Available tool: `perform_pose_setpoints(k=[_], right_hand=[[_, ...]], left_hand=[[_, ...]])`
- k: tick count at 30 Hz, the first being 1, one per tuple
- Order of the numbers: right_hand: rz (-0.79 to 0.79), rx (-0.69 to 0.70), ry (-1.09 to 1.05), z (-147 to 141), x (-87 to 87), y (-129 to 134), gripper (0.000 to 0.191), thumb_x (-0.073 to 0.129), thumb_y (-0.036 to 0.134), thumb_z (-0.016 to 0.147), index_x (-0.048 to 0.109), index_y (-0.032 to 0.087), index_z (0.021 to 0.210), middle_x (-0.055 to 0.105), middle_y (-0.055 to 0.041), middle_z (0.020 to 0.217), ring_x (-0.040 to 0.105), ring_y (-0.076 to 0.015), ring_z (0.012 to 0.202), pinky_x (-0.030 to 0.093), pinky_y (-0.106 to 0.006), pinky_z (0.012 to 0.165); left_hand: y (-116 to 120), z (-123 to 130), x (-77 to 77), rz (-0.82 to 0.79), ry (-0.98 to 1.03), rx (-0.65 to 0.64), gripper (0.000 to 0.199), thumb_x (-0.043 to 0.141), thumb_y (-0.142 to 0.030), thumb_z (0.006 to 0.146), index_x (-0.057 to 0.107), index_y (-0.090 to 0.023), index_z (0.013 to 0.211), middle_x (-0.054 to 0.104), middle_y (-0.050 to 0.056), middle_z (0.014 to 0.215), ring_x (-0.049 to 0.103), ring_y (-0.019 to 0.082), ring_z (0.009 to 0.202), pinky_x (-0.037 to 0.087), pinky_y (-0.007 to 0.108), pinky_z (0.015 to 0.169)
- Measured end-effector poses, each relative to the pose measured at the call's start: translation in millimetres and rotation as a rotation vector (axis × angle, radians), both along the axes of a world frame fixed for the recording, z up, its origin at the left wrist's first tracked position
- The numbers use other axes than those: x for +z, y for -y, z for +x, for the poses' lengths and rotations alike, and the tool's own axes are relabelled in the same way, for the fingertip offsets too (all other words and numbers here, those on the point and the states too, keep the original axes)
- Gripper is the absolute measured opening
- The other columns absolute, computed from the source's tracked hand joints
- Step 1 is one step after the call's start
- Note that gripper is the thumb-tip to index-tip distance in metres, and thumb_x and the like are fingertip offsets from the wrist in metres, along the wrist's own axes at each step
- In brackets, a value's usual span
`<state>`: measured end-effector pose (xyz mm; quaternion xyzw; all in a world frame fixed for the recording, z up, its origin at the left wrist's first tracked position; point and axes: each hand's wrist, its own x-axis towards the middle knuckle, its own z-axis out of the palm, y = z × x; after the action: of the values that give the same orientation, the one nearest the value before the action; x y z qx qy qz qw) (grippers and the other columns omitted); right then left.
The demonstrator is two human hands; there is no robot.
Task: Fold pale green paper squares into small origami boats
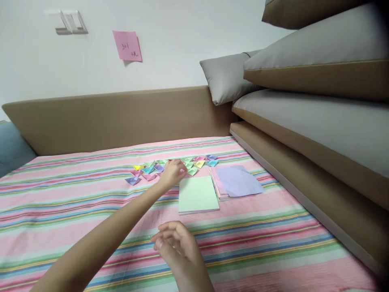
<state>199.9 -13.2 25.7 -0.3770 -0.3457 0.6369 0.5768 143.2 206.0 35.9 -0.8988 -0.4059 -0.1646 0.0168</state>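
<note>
Hands apart, we do best to move our left hand [173,172] lightly among the folded papers [133,180] beyond the green sheets [198,194], sparing the creases; our right hand [184,249] is loosely open, and whether the left grips anything we cannot tell

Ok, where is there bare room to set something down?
The striped cloth is bare left of the folded papers, and between the right hand and the stacked cushions. It is crowded around the left hand, where folded papers nearly reach the green paper stack.
</note>
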Motion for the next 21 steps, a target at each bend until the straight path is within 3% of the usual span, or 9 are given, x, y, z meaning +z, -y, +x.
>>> perform_pose_setpoints(k=[2,5,7,9,12,21], right_hand=[[0.001,0.019,-0.001,-1.9,-0.2,0.3,0.031,0.066,0.043,0.070,0.061,0.017,0.087,0.066,-0.0072,0.084,0.058,-0.0202,0.079,0.044,-0.028,0.067],[0.009,0.029,-0.011,-5.8,-1.6,-0.1,0.034,0.066,0.045,0.069,0.062,0.016,0.085,0.066,-0.0077,0.083,0.059,-0.0201,0.079,0.045,-0.028,0.068],[0.010,0.040,-0.011,-8.8,-3.2,-1.3,0.034,0.066,0.046,0.069,0.063,0.015,0.085,0.066,-0.0077,0.083,0.059,-0.0195,0.078,0.045,-0.027,0.068],[0.013,0.063,0.000,-12.1,-4.6,-2.9,0.033,0.066,0.045,0.070,0.063,0.015,0.084,0.065,-0.0070,0.082,0.059,-0.0188,0.078,0.045,-0.027,0.069],[0.015,0.077,0.027,-16.4,-5.2,-4.5,0.030,0.067,0.042,0.070,0.063,0.014,0.082,0.063,-0.0055,0.078,0.059,-0.0182,0.077,0.045,-0.027,0.070],[0.027,0.089,0.088,-10.8,0.0,-3.8,0.028,0.063,0.040,0.073,0.062,0.014,0.084,0.066,-0.0071,0.083,0.060,-0.0200,0.081,0.045,-0.029,0.073]], left_hand=[[29.4,-10.3,-16.6,-0.030,0.001,-0.047,0.025,0.047,-0.032,0.085,0.066,-0.018,0.092,0.065,0.008,0.098,0.057,0.020,0.094,0.041,0.032,0.085],[66.7,-20.7,-44.6,-0.079,0.006,-0.099,0.048,0.047,-0.046,0.084,0.051,-0.019,0.123,0.050,0.012,0.131,0.044,0.025,0.120,0.035,0.038,0.099],[80.7,-23.6,-58.5,-0.149,-0.013,-0.130,0.066,0.047,-0.055,0.081,0.038,-0.016,0.134,0.036,0.015,0.141,0.031,0.029,0.131,0.028,0.044,0.105],[85.5,-23.7,-65.2,-0.206,-0.018,-0.122,0.073,0.048,-0.058,0.078,0.036,-0.016,0.135,0.033,0.016,0.143,0.027,0.030,0.133,0.027,0.045,0.106],[82.0,-21.6,-62.9,-0.227,-0.026,-0.124,0.071,0.052,-0.058,0.076,0.041,-0.015,0.132,0.038,0.016,0.140,0.032,0.030,0.130,0.028,0.045,0.106],[62.9,-16.1,-36.7,-0.292,-0.101,-0.172,0.072,0.067,-0.059,0.060,0.057,-0.017,0.117,0.054,0.016,0.126,0.050,0.030,0.115,0.037,0.038,0.095]])
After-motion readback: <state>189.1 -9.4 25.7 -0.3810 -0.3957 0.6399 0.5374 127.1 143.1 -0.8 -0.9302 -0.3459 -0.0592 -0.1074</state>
